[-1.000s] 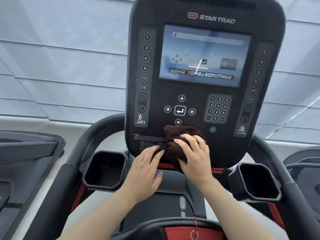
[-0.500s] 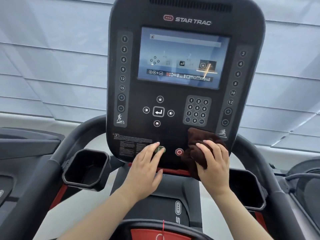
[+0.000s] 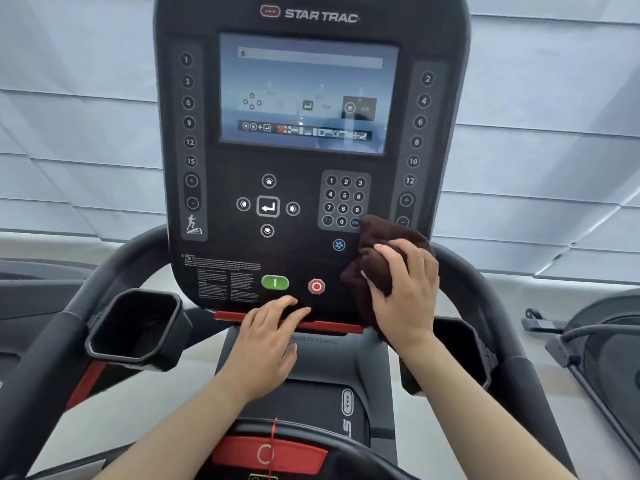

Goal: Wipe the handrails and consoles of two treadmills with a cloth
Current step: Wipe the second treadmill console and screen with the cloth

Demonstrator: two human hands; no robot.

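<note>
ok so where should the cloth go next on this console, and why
Probably slide the cloth up over the keypad: the right hand holds it against the console at its lower right, top edge at the keypad's corner, the keys mostly uncovered above.

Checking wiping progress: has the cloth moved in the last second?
Yes. The cloth slid right across the console: from below the arrow keys to right of the red stop button, reaching the keypad.
</note>
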